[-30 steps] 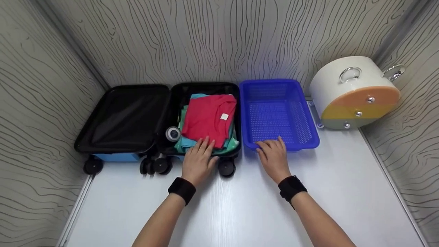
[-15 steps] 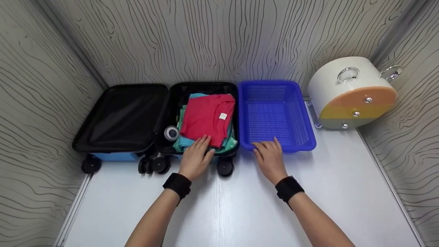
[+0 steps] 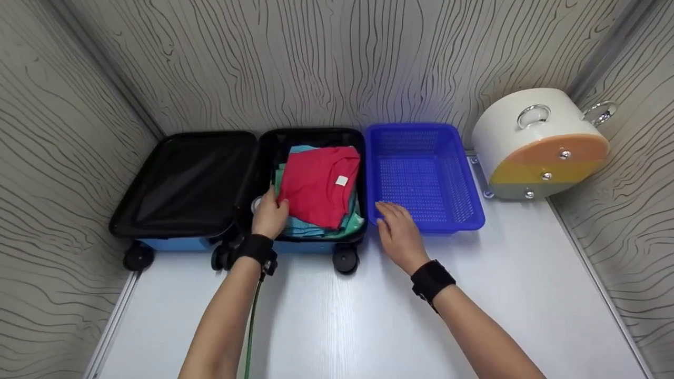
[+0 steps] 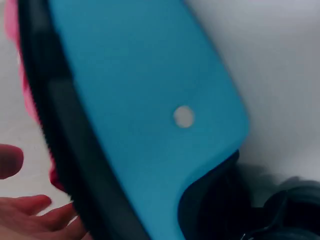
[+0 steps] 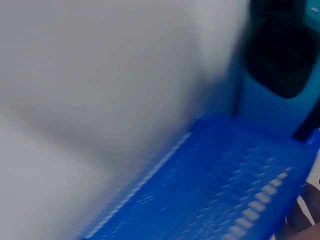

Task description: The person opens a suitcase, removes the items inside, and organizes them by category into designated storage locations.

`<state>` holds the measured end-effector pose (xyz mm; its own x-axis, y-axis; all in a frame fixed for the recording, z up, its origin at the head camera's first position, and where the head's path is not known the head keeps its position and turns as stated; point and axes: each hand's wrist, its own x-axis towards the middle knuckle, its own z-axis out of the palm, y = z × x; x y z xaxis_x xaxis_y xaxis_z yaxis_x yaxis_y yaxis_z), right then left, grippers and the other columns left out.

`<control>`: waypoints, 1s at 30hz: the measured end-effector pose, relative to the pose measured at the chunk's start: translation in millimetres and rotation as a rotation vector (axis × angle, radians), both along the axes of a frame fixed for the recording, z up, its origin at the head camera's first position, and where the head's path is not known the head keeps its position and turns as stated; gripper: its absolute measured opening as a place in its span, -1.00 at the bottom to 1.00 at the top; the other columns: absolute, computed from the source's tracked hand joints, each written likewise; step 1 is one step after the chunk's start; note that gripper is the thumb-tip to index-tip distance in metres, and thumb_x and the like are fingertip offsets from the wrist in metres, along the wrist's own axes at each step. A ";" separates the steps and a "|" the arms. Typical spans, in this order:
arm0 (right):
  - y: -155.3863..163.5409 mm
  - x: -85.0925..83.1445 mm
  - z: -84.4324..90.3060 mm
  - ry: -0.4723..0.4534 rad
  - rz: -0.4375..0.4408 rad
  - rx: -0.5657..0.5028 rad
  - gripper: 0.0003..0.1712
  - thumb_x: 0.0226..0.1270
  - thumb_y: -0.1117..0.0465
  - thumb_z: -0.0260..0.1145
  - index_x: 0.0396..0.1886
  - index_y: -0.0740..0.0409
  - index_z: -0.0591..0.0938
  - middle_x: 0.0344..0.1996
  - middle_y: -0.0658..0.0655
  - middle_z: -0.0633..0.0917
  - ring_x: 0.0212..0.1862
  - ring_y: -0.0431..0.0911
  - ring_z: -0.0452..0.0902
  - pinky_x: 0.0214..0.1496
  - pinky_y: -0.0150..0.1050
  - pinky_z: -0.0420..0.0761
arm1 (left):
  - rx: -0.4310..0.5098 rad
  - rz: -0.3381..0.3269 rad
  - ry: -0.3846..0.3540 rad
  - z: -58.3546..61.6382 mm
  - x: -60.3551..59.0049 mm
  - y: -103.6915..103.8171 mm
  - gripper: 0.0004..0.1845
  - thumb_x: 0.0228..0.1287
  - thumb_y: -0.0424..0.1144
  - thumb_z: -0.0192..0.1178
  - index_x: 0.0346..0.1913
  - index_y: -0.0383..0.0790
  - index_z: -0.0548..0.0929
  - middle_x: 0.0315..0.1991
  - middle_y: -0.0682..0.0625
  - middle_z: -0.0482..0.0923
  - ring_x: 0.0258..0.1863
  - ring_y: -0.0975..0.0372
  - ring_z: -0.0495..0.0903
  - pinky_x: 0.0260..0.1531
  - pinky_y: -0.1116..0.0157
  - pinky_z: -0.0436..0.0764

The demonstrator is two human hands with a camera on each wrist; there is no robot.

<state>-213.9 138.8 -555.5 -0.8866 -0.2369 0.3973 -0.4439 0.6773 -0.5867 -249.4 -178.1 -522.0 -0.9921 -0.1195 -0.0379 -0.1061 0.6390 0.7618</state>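
A folded red shirt (image 3: pixel 321 184) tops a pile of blue and green clothes (image 3: pixel 310 230) in the right half of the open suitcase (image 3: pixel 311 245). My left hand (image 3: pixel 270 217) reaches over the front rim at the pile's left side, its thumb by the red shirt's edge. In the left wrist view its thumb and fingers stand apart. A round, pale-topped item (image 3: pixel 256 204) is partly hidden behind this hand. My right hand (image 3: pixel 401 235) is at the front left corner of the blue plastic basket (image 3: pixel 458 225), with fingers extended over its rim and holding nothing.
The suitcase's black-lined left half (image 3: pixel 195 184) lies open beside the filled half. Black wheels (image 3: pixel 345 260) stick out in front. A white rounded cabinet (image 3: pixel 526 121) with coloured drawers stands right of the basket. Patterned walls enclose the white table (image 3: pixel 337 326).
My left hand has moved left, from the front of the red shirt to the pile's left side. My right hand has shifted slightly left along the basket rim.
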 end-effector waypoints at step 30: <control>-96.0 -71.2 43.5 -0.800 -0.196 -0.598 -0.29 0.36 0.31 0.40 0.43 0.47 0.38 0.31 0.37 0.51 0.30 0.15 0.46 0.31 -0.04 0.48 | 0.181 0.111 -0.153 21.3 -27.0 21.7 -0.50 0.60 -0.26 -0.10 0.48 -0.36 0.31 0.33 -0.28 0.44 0.23 0.00 0.49 0.14 0.13 0.52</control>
